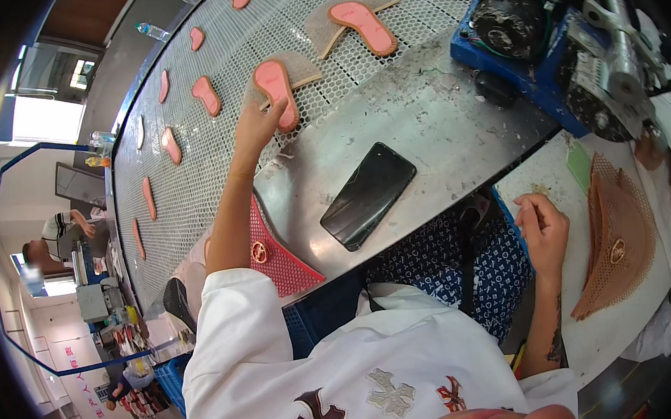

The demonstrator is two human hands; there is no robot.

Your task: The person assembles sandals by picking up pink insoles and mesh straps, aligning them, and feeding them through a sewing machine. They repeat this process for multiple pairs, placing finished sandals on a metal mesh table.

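My left hand reaches out over the conveyor and closes on the near-left edge of a pink insole with a tan rim. A pale mesh piece spreads out from under this insole. The thumb shows at the insole's edge, while the other fingers are partly hidden. Back by the near side of the work surface, my right hand has its fingers curled together. Whether anything small is between them cannot be seen. A black phone lies on the metal plate between my hands.
More pink insoles lie spread over the perforated conveyor. Red mesh with a round ornament lies beside my left forearm. At the right are stacked brown mesh pieces and a blue machine. Another person is far left.
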